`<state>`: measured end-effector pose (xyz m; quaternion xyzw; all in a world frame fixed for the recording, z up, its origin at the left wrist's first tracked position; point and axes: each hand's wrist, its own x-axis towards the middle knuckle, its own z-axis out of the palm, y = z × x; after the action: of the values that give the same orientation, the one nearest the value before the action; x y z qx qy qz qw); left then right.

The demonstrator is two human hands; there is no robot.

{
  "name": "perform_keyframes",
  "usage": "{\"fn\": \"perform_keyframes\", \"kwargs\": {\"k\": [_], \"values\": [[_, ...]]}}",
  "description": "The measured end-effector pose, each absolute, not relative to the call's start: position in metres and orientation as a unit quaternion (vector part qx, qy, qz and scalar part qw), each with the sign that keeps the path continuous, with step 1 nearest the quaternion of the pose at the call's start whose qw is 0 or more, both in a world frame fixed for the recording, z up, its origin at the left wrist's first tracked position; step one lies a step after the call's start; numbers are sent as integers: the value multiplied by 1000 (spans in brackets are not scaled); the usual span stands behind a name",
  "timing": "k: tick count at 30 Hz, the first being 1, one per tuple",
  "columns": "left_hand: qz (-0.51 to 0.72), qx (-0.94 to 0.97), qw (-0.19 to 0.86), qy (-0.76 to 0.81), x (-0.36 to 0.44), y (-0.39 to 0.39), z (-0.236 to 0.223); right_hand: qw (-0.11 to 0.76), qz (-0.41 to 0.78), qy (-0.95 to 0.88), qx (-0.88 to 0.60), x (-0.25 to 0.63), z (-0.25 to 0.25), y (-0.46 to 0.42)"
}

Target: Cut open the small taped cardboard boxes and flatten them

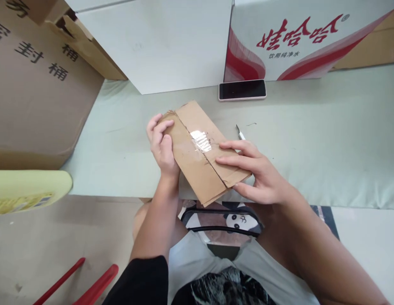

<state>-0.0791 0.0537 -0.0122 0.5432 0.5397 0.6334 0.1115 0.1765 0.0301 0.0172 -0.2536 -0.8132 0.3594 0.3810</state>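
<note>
A small brown cardboard box [192, 167] is held at a slant over the near part of the table, its top seam running from upper left to lower right. A shiny piece of clear tape [201, 141] lies across the middle of that seam. My left hand [161, 144] grips the box's far left end, fingers curled over the corner. My right hand [255, 171] holds the near right end, two fingers on the top flap and the thumb at the edge. Just beyond my right fingers lies a pointed blade with a white handle [240, 132], partly hidden by that hand.
Behind the box a phone [242, 90] lies against a white and red carton [279, 51]. A plain white box [171, 46] and a large brown carton [40, 93] stand left of it. Pale green cloth [336, 140] covers the table. A yellow-green object [28, 186] juts in at left.
</note>
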Motion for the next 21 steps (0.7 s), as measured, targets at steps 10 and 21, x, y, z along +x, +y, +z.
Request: {"fn": "perform_keyframes", "kwargs": {"k": [10,21], "values": [[654,529,125,527,-78,53,-16,400,407,-783,-246,170,14,34],[628,524,111,565,-76,48,-11,382,364,-809,-258,168,21,38]]}}
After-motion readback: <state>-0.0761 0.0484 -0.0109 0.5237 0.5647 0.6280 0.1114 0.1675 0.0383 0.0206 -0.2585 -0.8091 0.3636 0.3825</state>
